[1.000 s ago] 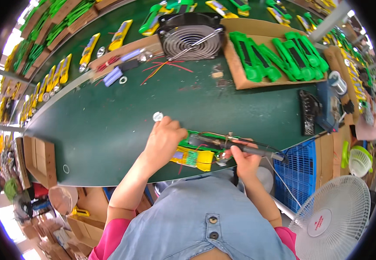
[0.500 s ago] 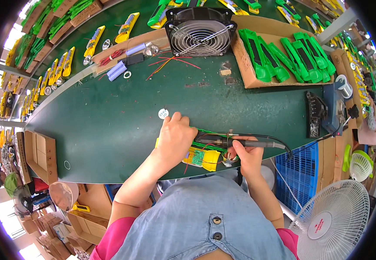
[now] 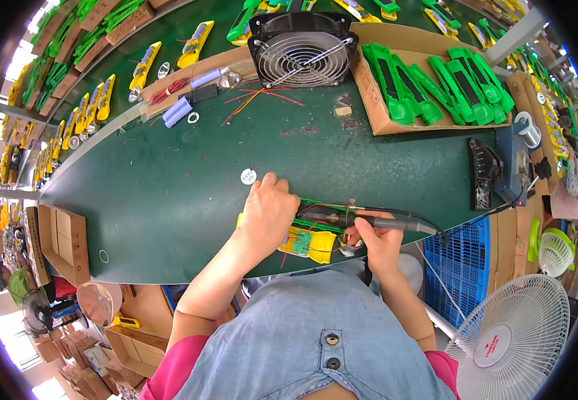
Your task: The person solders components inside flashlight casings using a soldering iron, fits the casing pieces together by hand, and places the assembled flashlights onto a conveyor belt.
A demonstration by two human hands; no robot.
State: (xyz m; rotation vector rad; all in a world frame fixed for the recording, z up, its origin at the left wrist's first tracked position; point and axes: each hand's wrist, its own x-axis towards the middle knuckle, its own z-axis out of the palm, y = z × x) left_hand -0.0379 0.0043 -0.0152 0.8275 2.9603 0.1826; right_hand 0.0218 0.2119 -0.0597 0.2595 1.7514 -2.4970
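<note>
My right hand (image 3: 382, 241) grips a soldering iron (image 3: 389, 223), a dark pen-shaped tool with a thin metal guide along its top. Its tip points left, toward my left hand (image 3: 267, 212), which is closed, fingers curled down; whatever they pinch is hidden beneath. Under the iron lies a green housing half (image 3: 310, 201) with a black inset, its left end covered by my left hand. Nearer to me is a yellow housing half (image 3: 321, 247) holding a small green circuit board (image 3: 300, 241) with thin wires. A shiny round reflector (image 3: 350, 247) sits at its right end, just below my right hand.
A round white sticker (image 3: 248, 177) lies beyond my left hand. At the back stand a black fan (image 3: 304, 57) and a cardboard tray (image 3: 409, 127) of green housings. Purple battery cells (image 3: 177, 111) and loose wires (image 3: 252, 100) lie back left. A solder spool (image 3: 527, 130) stands right.
The view has shifted slightly. Both hands, the soldering iron and the housings keep nearly the same places relative to one another.
</note>
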